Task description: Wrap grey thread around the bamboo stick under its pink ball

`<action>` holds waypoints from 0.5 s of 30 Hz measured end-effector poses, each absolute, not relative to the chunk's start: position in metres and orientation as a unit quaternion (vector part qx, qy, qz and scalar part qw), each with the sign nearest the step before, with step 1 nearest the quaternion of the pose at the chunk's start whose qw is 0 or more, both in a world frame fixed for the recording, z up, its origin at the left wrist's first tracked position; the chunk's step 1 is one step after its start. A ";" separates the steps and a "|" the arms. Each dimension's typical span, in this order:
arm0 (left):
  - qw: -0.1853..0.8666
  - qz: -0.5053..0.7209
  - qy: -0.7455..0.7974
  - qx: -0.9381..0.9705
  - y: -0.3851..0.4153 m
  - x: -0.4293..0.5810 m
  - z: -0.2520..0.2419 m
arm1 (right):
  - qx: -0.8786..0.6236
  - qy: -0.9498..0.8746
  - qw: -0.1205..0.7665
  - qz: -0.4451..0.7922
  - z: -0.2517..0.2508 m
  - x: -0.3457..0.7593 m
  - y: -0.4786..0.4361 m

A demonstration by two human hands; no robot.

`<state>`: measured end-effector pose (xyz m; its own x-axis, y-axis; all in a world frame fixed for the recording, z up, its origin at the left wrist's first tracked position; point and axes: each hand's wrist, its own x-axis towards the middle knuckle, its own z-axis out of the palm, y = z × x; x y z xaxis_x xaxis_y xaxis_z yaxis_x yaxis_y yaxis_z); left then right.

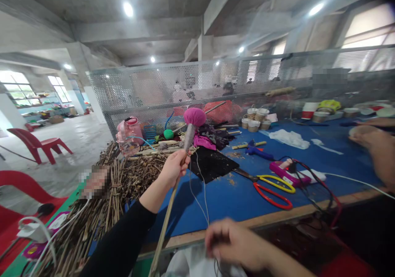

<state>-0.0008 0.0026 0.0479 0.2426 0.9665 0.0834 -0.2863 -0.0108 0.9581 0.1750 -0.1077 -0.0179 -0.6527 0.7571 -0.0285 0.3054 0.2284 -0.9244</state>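
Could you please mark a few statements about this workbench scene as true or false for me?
1. The left hand grips a stick topped with a pink fabric ball. True.
2. The scissors lie on the blue table. True.
3. Someone's fingers are holding the scissors. False: they lie free, and the right hand is low at the table's near edge, blurred.
4. The plastic chair is blue. False: it is red.
5. The dry stalks are piled right of the scissors. False: they are piled on the left.
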 end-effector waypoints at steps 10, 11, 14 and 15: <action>0.511 0.521 0.478 0.488 0.017 0.002 0.013 | -0.268 -0.579 0.270 0.721 0.016 0.121 0.059; 0.491 0.533 0.495 0.480 0.018 -0.002 0.011 | -0.298 -0.581 0.268 0.708 0.017 0.119 0.062; 0.467 0.543 0.524 0.460 0.020 -0.010 0.009 | -0.392 -0.572 0.313 0.649 0.017 0.120 0.061; 0.471 0.543 0.525 0.455 0.021 -0.010 0.008 | -0.405 -0.571 0.328 0.634 0.016 0.120 0.059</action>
<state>-0.0104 0.0205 0.0085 -0.1422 0.9898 -0.0009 -0.0335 -0.0039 0.9994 0.1204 0.0587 0.0157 -0.4563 0.8790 -0.1385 0.0458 -0.1322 -0.9902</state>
